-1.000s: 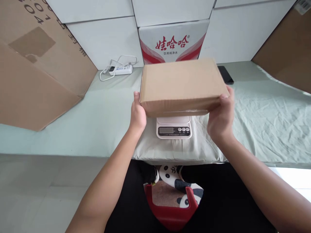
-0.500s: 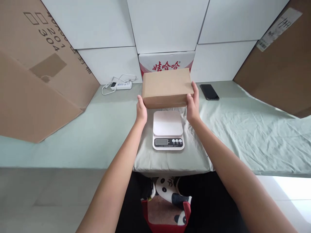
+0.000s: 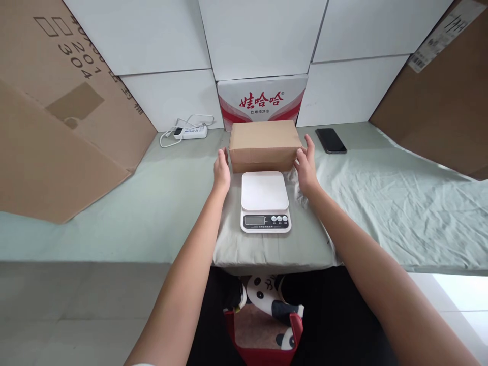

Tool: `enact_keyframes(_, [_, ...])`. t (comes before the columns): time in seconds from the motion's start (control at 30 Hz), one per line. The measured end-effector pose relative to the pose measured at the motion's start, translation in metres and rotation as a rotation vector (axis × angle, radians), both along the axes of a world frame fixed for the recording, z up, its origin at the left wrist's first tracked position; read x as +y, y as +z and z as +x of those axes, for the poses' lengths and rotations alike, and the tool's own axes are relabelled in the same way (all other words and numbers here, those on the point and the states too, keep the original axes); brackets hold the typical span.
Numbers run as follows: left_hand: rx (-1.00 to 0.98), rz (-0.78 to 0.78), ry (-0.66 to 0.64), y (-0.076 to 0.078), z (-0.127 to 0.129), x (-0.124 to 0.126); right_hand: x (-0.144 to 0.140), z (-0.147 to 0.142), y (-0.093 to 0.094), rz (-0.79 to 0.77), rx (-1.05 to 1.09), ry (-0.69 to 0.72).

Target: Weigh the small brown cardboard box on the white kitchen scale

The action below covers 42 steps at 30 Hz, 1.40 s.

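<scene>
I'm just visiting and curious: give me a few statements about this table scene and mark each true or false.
1. The brown box sits on the scale. False: it rests on the cloth behind the scale, whose platform is bare.
2. The left hand and right hand flank the box. True.
3. A dark phone lies right of the box. True.
4. The power strip lies on the scale. False: it lies by the wall, left of the box.
5. A red-and-white carton stands behind the box. True.

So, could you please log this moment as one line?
left hand, right hand: flank brown cardboard box | behind white scale
</scene>
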<state>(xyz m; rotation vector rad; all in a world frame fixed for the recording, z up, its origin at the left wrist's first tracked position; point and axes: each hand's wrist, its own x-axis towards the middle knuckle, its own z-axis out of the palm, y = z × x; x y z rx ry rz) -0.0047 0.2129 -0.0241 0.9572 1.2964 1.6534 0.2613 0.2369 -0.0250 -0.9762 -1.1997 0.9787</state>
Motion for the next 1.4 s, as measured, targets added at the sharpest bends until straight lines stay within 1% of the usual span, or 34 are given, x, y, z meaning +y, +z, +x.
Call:
enact_keyframes(0.1, [-0.05,-0.049,0.052,0.003,-0.003,-0.001,-0.002,0.006,-0.004,-0.032,0.013,0.0])
enact_keyframes(0.17, [-0.07,-0.07,0.031,0.003,-0.002,0.0,-0.003,0.009,-0.006,-0.057,0.013,0.015])
enact_keyframes(0.3, [-0.065,0.001,-0.038,-0.002,0.006,0.002,-0.002,0.009,-0.008,-0.06,-0.027,0.073])
enact_keyframes(0.37, [-0.044,0.039,-0.069,-0.006,0.008,0.003,-0.001,0.009,-0.01,-0.035,-0.081,0.109])
enact_keyframes(0.47, [-0.037,0.058,-0.108,-0.012,0.008,0.006,0.002,0.007,-0.012,0.0,-0.184,0.154])
enact_keyframes(0.57, [-0.053,0.107,-0.132,-0.013,0.006,0.007,0.005,0.006,-0.012,0.079,-0.231,0.157])
enact_keyframes(0.7, [-0.065,0.233,-0.135,-0.004,0.007,0.001,0.002,0.006,-0.004,0.28,-0.284,0.112])
enact_keyframes(0.77, [-0.06,0.278,-0.116,0.003,0.008,-0.008,-0.007,0.009,0.005,0.361,-0.337,0.087])
enact_keyframes(0.87, [-0.053,0.329,-0.088,0.014,0.009,-0.033,-0.03,0.014,0.019,0.431,-0.406,0.055])
enact_keyframes(1.0, [-0.046,0.324,-0.055,0.024,0.009,-0.077,-0.071,0.013,0.034,0.426,-0.428,-0.01])
enact_keyframes(1.1, [-0.061,0.303,-0.001,0.022,0.012,-0.105,-0.102,0.005,0.036,0.366,-0.415,-0.049])
enact_keyframes(1.2, [-0.053,0.289,0.015,0.016,0.017,-0.119,-0.125,0.001,0.032,0.304,-0.377,-0.088])
enact_keyframes(1.3, [-0.029,0.281,0.02,0.01,0.025,-0.124,-0.136,0.005,0.028,0.287,-0.384,-0.104])
enact_keyframes(1.4, [-0.015,0.261,0.042,0.008,0.032,-0.128,-0.14,0.013,0.027,0.274,-0.386,-0.111])
